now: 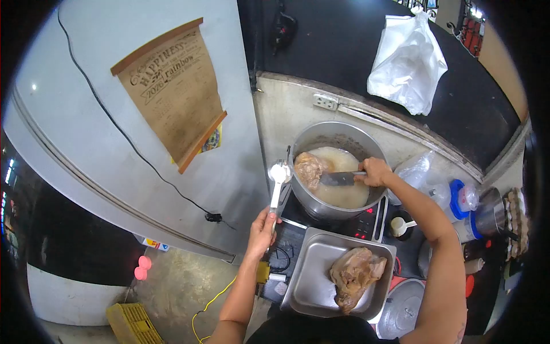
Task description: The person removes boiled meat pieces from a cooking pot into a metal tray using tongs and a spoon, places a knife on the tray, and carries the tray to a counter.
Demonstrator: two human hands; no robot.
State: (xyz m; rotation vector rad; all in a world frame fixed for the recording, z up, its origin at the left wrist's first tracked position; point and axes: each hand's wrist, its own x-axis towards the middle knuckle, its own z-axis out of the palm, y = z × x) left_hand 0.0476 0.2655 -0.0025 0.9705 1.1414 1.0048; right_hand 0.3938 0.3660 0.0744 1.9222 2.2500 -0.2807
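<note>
My left hand (pixel 263 230) is closed around the handle of a metal ladle (pixel 277 198), raised just left of a large pot (pixel 375 140). Glare washes out the ladle's round head, so its contents cannot be made out. Over the pot, my right hand (pixel 375 172) grips a wide, flat-bladed cleaver (pixel 338 179). The blade points left and its tip meets a big chunk of meat (pixel 309 170), partly sunk in cloudy broth (pixel 344 198). Below the pot, another cooked piece of meat (pixel 355 276) lies in a rectangular steel pan (pixel 302 269).
The pot stands on a cooktop (pixel 369 221) with lit red indicators. At right are a small cup with a handle (pixel 399 225), blue-lidded containers (pixel 456 198), egg trays (pixel 515 223) and a round lid (pixel 401 309). A white plastic bag (pixel 408 63) hangs above; a yellow crate (pixel 133 324) sits on the floor.
</note>
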